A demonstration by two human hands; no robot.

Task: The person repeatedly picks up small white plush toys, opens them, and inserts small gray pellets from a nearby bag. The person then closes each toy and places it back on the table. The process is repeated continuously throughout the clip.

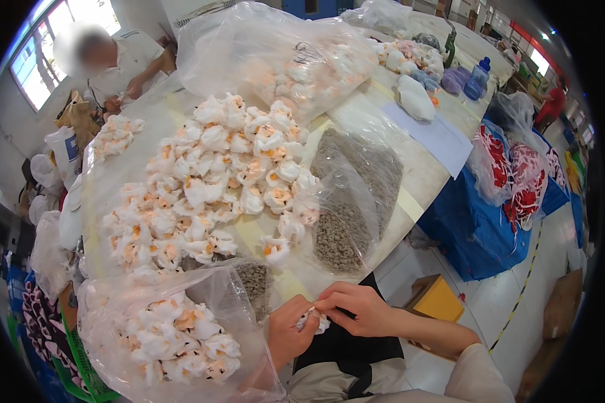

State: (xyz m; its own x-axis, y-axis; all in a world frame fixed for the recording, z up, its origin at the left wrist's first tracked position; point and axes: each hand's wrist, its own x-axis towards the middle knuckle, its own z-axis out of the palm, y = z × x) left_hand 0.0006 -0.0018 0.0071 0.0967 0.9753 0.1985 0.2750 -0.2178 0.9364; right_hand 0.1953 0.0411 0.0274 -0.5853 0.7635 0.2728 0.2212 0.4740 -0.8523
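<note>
At the table's front edge, my left hand [290,330] is closed around a small white plush piece [321,322] with dark spots, mostly hidden by the fingers. My right hand [357,309] pinches at the top of that piece, its fingertips meeting the left thumb and forefinger. Left of my hands, an open clear plastic bag [104,329] holds several similar white plush pieces with orange and black bits. A large heap of such plush pieces [215,164] covers the table beyond. Grey-brown curly material [254,282] lies close to my left hand, partly under clear plastic.
More grey-brown curly material [356,181] lies under plastic on the table [420,201]. A big filled plastic bag [275,54] stands at the back. A blue bottle [478,79] and white paper [430,134] are far right. Another person [124,67] sits far left. Boxes [437,299] stand on the floor.
</note>
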